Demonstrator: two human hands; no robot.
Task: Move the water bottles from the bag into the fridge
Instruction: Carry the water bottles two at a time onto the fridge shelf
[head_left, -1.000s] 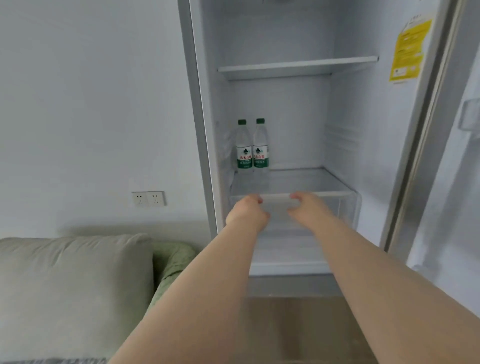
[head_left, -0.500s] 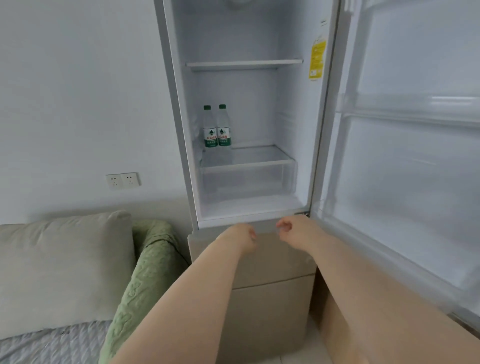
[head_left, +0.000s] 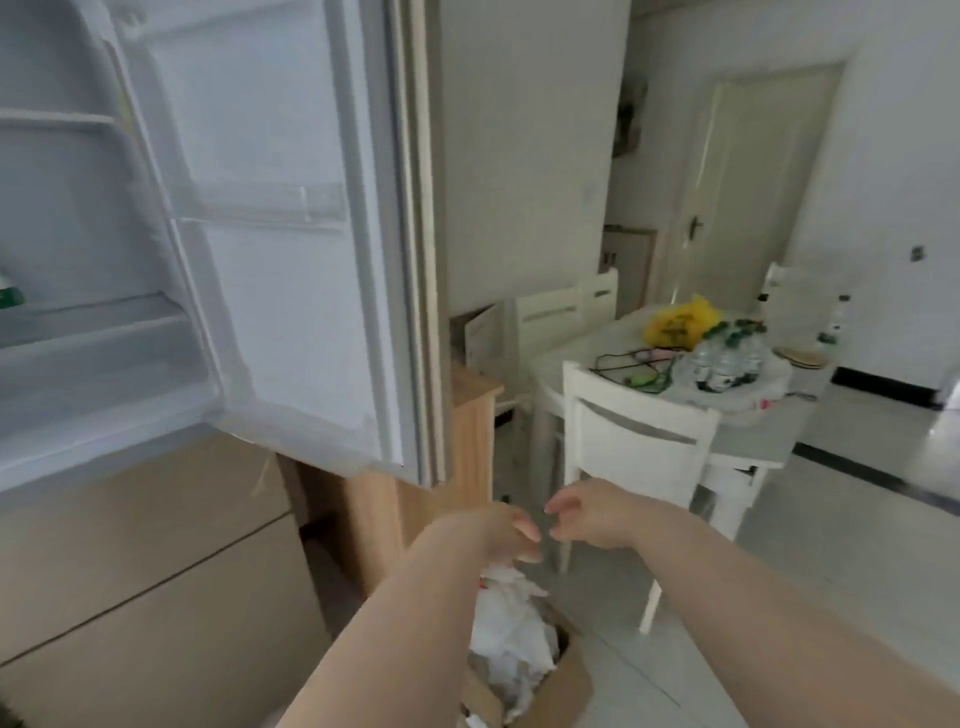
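Note:
The fridge (head_left: 78, 364) stands open at the left, its door (head_left: 291, 249) swung out toward the middle. Only a sliver of a green-labelled bottle (head_left: 8, 293) shows at the left edge, on the fridge shelf. Several water bottles (head_left: 727, 353) with green caps sit in a clear plastic bag (head_left: 763, 387) on the white table (head_left: 748, 436) at the right. My left hand (head_left: 498, 530) and my right hand (head_left: 587, 512) hang close together in mid-air between fridge and table, fingers loosely curled, holding nothing.
A white chair (head_left: 634, 441) stands in front of the table. A yellow bag (head_left: 680, 322) and cables lie on the table. A cardboard box (head_left: 535, 686) with white plastic sits on the floor below my hands. A wooden cabinet (head_left: 467, 441) stands behind the fridge door.
My view has swung right from the fridge interior to the table. Both hands have drawn back from the fridge drawer and now hang empty over the floor.

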